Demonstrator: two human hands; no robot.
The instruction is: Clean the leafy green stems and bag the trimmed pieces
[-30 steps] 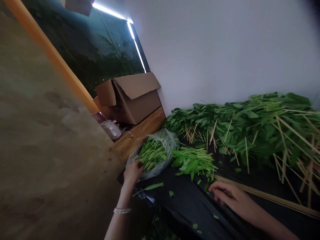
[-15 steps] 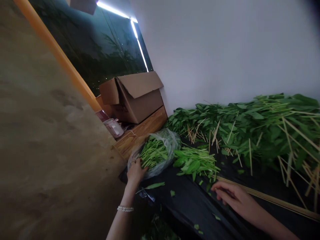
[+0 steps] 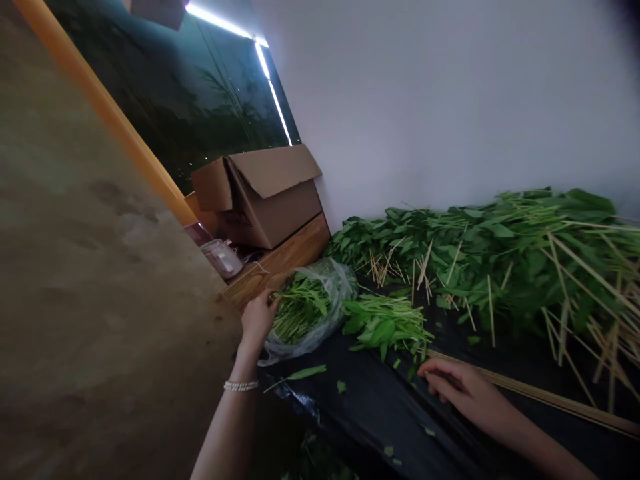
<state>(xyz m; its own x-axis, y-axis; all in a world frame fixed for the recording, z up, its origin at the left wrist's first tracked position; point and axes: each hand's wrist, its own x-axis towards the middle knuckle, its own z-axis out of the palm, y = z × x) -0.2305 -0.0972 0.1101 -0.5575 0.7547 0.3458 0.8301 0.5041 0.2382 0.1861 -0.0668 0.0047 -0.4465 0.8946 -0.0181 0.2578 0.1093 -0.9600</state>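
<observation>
Keeping the plastic bag (image 3: 344,283) wide open should spare the greens (image 3: 300,308) inside; the left hand (image 3: 257,321) is at its rim (pinching or not, I can't tell), the right hand (image 3: 460,388), loosely curled, seemingly empty, near the bunch (image 3: 390,325) on black sheeting (image 3: 365,413).

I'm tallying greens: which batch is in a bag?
The batch at the left hand; a clear bag holds it, while the small bunch beside it and the big heap by the wall lie outside.

Nothing legible — marking (image 3: 242,219) on the cardboard box (image 3: 287,210) too faint.
</observation>
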